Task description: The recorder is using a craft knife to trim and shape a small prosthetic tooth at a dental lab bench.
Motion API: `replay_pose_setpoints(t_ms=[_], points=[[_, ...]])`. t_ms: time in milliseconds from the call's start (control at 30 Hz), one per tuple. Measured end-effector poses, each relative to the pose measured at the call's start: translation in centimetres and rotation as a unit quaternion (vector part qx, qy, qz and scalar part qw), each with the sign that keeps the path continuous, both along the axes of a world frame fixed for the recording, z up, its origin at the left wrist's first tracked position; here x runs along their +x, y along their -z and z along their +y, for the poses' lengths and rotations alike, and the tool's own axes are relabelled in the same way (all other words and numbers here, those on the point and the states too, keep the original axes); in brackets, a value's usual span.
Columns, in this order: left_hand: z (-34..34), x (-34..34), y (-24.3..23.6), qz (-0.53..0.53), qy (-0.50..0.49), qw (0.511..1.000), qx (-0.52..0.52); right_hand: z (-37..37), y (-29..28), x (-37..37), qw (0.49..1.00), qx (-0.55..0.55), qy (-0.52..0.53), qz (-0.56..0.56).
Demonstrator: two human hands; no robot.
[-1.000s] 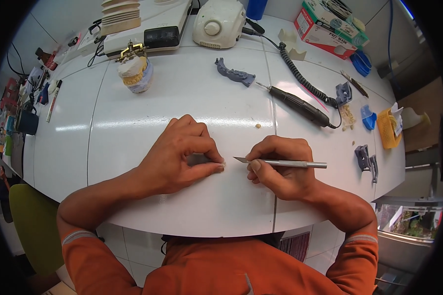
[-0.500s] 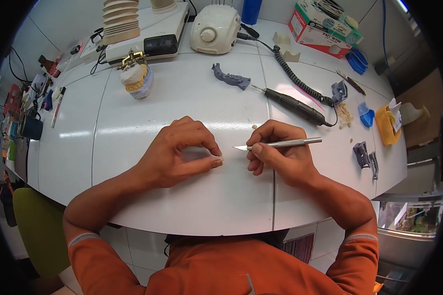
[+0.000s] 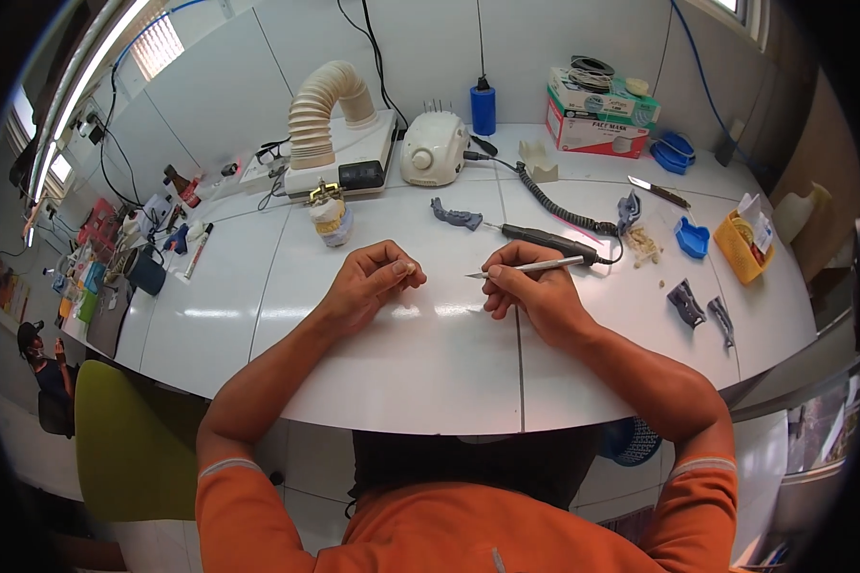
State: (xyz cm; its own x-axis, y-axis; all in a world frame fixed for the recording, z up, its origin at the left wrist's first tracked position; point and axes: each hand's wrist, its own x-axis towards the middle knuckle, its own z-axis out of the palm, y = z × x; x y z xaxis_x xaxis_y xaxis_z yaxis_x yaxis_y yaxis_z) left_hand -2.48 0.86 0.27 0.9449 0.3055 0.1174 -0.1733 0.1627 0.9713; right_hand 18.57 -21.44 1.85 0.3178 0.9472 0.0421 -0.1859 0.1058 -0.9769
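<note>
My left hand (image 3: 361,286) is raised over the white table, pinching a small pale, tooth-coloured piece (image 3: 410,269) between thumb and fingertips; its exact kind is too small to make out. My right hand (image 3: 537,298) grips a craft knife (image 3: 562,263) like a pen, its blade pointing left toward the left hand. A gap separates the blade from the pale piece. Beyond the hands stand a dental model in an articulator (image 3: 333,225) and a grey arch-shaped dental piece (image 3: 457,216). A black rotary handpiece (image 3: 549,239) lies just past my right hand.
At the back are a ribbed suction hose (image 3: 327,94), a white control unit (image 3: 434,151) and a face mask box (image 3: 597,134). To the right lie a knife (image 3: 661,192), pale crumbs (image 3: 644,246), grey pieces (image 3: 686,306) and a yellow basket (image 3: 743,250). A person (image 3: 50,368) is far left.
The view has tilted up, showing more wall and a person at far left. My left hand has turned its fingers inward around the pale piece and sits farther from the knife.
</note>
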Motion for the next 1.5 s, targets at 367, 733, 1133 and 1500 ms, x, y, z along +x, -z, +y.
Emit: replay_pose_setpoints(t_ms=[367, 733, 1133, 1500], points=[[0.1, 0.3, 0.0, 0.007, -0.006, 1.000, 0.008, 0.0, -0.7, 2.9, 0.991, 0.065, 0.109, -0.031], [2.1, 9.2, -1.8, -0.037, 0.025, 0.999, -0.010, -0.1, 0.1, 3.0, 0.994, 0.011, 0.110, 0.006], [0.8, 10.1, -0.5, -0.018, 0.041, 0.998, 0.052, -1.3, -0.7, 3.8, 0.993, -0.043, 0.089, 0.068], [0.4, 9.4, -1.0, 0.058, 0.034, 0.992, 0.110, -1.9, -1.1, 3.6, 0.995, -0.078, 0.045, 0.042]])
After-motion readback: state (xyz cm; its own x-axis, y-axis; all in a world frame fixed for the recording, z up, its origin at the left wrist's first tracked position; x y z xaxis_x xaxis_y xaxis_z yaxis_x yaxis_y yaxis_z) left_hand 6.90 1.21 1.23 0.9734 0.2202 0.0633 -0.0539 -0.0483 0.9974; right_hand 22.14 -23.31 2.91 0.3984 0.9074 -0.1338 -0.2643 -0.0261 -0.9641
